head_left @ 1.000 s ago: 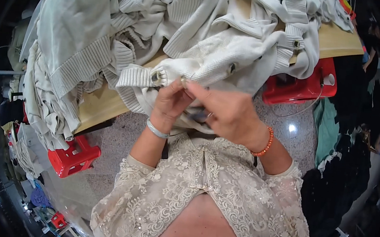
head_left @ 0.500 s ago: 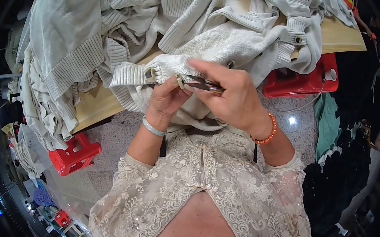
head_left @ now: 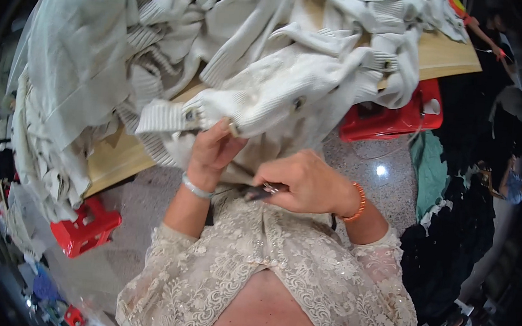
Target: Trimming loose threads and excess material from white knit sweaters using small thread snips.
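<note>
A cream knitted garment (head_left: 260, 104) with ribbed bands and dark-centred buttons hangs over the table edge toward me. My left hand (head_left: 213, 152) pinches its edge at a button (head_left: 233, 126), thumb and fingers closed. Another button (head_left: 192, 115) sits just left of that grip, near the ribbed band (head_left: 160, 120). Lower and to the right, my right hand (head_left: 301, 180) is closed round small dark thread snips (head_left: 263, 192), their blades pointing left in front of my lace top. The snips are apart from the garment's buttoned edge and somewhat blurred.
More cream knitwear (head_left: 84, 54) lies heaped across the wooden table (head_left: 118, 163). One red plastic stool (head_left: 86, 227) stands at left, and another red stool (head_left: 395, 119) at right. Dark cloth (head_left: 453, 242) and a green cloth (head_left: 426, 171) lie to the right. A person's arm (head_left: 486, 37) shows at far right.
My right hand has pulled the snips away from the button, down toward my chest. The left hand keeps its hold on the garment. The whole view has shifted slightly.
</note>
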### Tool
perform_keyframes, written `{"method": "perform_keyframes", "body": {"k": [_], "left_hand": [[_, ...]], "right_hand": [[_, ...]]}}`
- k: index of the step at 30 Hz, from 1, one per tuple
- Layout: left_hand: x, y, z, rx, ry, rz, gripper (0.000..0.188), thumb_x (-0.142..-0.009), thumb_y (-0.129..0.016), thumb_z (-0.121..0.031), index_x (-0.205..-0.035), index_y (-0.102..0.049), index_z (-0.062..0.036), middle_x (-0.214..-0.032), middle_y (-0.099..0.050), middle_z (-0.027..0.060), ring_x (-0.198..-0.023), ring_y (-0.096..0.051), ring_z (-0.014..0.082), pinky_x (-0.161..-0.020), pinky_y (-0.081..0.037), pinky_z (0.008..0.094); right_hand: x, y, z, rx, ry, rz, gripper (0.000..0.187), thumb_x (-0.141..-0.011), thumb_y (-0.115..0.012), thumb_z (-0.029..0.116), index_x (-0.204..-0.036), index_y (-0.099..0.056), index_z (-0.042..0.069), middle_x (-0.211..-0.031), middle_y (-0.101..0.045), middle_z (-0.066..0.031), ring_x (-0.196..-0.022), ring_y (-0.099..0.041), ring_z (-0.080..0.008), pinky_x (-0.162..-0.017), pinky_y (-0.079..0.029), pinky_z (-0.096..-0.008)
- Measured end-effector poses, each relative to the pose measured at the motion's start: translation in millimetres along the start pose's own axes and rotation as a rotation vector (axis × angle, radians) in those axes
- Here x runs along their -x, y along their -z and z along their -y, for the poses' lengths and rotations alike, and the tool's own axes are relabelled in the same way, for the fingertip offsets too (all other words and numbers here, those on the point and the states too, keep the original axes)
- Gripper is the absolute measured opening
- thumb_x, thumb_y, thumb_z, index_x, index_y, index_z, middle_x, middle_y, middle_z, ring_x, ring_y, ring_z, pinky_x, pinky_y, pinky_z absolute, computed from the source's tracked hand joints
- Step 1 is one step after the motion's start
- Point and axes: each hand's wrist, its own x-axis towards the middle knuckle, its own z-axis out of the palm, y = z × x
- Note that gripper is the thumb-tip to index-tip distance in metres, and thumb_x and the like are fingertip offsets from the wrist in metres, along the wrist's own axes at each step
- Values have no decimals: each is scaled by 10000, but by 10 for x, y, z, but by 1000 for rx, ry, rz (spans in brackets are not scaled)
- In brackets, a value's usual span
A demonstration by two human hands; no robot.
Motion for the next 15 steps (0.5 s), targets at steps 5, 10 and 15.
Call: {"method": "perform_keyframes", "body": {"k": [5, 10, 15], "left_hand": [[206, -41, -131, -218, 86, -273, 260, -860, -582, -179, -1080, -617, -45, -1057, -669, 114, -979, -652, 285, -857, -548, 445], [123, -143, 30, -216, -78, -276, 382, -893, -619, -292, -1179, -588, -41, -1085, -650, 73, -936, -612, 206, -844, -495, 369], [-18, 197, -21, -15, -71, 94, 520, -907, -583, -215, -1366, -440, -17, -1359, -520, 137, -1234, -503, 302, -1023, -398, 458]], "right_hand": [[-202, -92, -94, 77, 134, -633, 419, -774, -740, 181, -1158, -614, 69, -940, -690, -111, -728, -684, -244, -593, -534, -320], [-209, -164, -176, 139, 327, -489, 113, -787, -649, 177, -806, -624, 69, -649, -576, -117, -606, -598, -338, -541, -470, -405], [-57, -232, -430, 116, -30, -668, 315, -894, -621, 299, -714, -623, 41, -651, -614, -164, -563, -601, -333, -520, -448, -378]]}}
